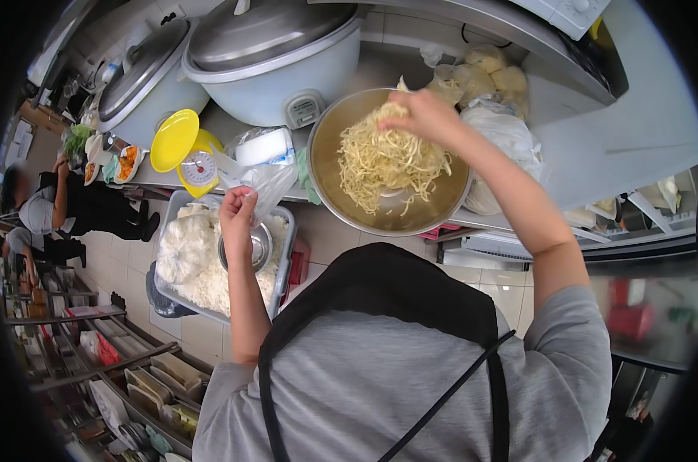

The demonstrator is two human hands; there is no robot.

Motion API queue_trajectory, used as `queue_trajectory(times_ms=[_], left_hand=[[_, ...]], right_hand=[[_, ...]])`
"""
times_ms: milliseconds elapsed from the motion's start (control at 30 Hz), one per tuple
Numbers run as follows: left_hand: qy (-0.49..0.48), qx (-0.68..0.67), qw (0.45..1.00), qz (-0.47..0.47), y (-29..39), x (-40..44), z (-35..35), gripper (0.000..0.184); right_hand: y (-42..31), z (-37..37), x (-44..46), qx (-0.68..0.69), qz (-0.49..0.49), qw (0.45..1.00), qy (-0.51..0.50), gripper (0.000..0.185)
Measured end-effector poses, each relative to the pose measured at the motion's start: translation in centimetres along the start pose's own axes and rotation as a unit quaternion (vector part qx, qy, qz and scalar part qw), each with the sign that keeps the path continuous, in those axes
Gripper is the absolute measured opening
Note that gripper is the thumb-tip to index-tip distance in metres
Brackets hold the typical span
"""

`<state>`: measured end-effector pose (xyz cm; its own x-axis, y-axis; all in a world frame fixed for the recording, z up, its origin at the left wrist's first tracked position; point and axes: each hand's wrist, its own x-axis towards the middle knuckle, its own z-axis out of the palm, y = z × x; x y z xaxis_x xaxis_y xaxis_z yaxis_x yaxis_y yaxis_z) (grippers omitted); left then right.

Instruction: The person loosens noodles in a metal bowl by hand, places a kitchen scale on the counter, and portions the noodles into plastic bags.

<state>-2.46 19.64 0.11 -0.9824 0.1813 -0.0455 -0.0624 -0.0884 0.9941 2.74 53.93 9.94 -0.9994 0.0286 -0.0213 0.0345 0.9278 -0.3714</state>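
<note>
A wide metal bowl (327,192) holds a heap of pale yellow noodles (395,158). My right hand (418,115) reaches in from the right with its fingers curled into the noodles, gripping some at the top of the heap. My left hand (239,206) pinches a clear plastic bag (268,183), left of the bowl. Below that hand stands a grey tub (286,269) with white rice-like food (210,285), a filled plastic bag (186,250) and a round metal bowl (258,245) partly hidden by my left forearm.
A yellow kitchen scale (200,165) sits left of the bag. Two large lidded cookers (276,69) line the back. Bagged food (491,77) and a white plastic bag (511,142) lie right of the bowl. Two people (48,204) stand far left, near shelving (118,346).
</note>
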Motion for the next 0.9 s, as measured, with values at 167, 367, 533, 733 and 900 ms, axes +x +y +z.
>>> queue_trajectory(times_ms=[167, 367, 533, 733, 900], left_hand=[[-0.007, -0.012, 1.000, 0.007, 0.7, 0.0, 0.9, 0.008], [-0.020, -0.011, 1.000, 0.012, 0.8, 0.4, 1.6, 0.008], [-0.006, 0.002, 1.000, 0.018, 0.6, 0.8, 1.7, 0.008], [-0.005, 0.007, 1.000, 0.010, 0.5, 0.6, 1.7, 0.008], [-0.036, -0.006, 0.999, 0.005, 0.7, 0.7, 1.7, 0.009]], right_hand=[[-1.6, -6.3, 0.1, 0.083, -0.003, 0.979, 0.187, 0.041], [0.7, -8.3, 2.1, 0.140, -0.104, 0.976, 0.131, 0.024], [0.9, -7.7, 2.5, 0.199, -0.001, 0.964, 0.178, 0.026], [2.4, -4.9, 2.9, 0.215, -0.044, 0.973, 0.065, 0.029], [4.2, 3.3, 3.8, -0.006, 0.014, 0.998, -0.059, 0.032]])
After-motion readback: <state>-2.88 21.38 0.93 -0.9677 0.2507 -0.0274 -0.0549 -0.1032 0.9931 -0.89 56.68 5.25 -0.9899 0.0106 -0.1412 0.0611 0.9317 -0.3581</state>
